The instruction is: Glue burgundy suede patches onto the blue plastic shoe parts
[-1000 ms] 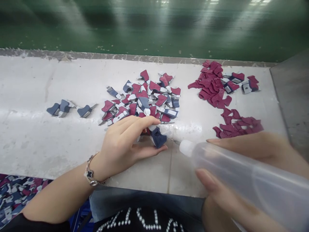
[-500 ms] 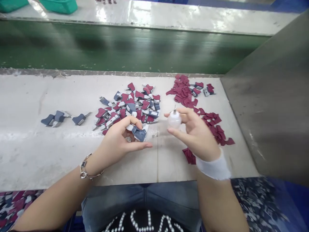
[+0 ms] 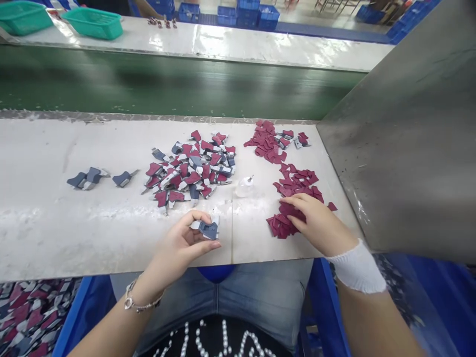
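The left hand (image 3: 178, 248) is half closed, thumb and fingers pinching a slate-blue piece with a white tab (image 3: 208, 230), lifted just above the white work table (image 3: 55, 233) and drawn in toward the body, apparently to bring it close for handling. The right hand (image 3: 316, 218) is open, its fingers (image 3: 293, 202) spread and pressing on a patch of loose maroon cut pieces (image 3: 282, 220), which looks like a way to keep them from sliding; it doesn't seem to grip them. Beyond the hands lie a mixed heap of maroon-and-blue pieces (image 3: 189, 171), 3 or so blue pieces (image 3: 87, 178) set off at the left, and a further maroon pile (image 3: 264, 144), the separation suggesting sorting by colour or part. Between them, a small translucent plastic squeeze bottle (image 3: 244, 187) rests within reach of both hands. The pieces' material is hard to tell from this view, perhaps fabric.
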Demonstrator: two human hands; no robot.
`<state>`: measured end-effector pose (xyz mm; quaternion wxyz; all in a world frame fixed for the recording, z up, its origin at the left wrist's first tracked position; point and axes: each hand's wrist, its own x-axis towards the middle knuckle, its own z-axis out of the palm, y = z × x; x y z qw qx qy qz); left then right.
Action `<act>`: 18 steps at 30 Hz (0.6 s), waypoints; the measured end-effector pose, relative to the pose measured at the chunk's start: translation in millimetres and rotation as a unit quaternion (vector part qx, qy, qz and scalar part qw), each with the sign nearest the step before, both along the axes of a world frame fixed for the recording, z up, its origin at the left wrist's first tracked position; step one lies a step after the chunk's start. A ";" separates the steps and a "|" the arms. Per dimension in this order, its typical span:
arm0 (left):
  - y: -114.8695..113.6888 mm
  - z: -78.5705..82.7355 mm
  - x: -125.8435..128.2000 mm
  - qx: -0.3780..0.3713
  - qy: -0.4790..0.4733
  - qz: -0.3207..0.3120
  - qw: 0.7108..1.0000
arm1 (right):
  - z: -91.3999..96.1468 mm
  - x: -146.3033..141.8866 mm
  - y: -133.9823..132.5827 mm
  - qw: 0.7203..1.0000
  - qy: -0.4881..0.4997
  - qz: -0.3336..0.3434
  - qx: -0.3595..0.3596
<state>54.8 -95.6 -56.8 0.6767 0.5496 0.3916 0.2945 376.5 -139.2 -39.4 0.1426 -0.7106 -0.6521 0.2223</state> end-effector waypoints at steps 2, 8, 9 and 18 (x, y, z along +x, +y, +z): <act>-5.0 -0.4 2.0 -0.007 0.008 0.003 1.000 | -9.8 -1.8 3.4 1.000 -0.021 0.006 -0.007; -10.6 8.6 9.1 0.026 0.014 0.039 0.999 | -16.7 -3.2 14.7 1.000 -0.024 -0.004 -0.019; -11.3 10.2 10.1 0.037 0.018 0.054 0.998 | -14.4 -2.7 14.8 1.000 -0.014 -0.006 -0.018; -17.1 11.2 22.1 0.127 0.008 0.081 0.989 | 39.4 -31.8 -11.7 0.980 0.196 -0.022 -0.006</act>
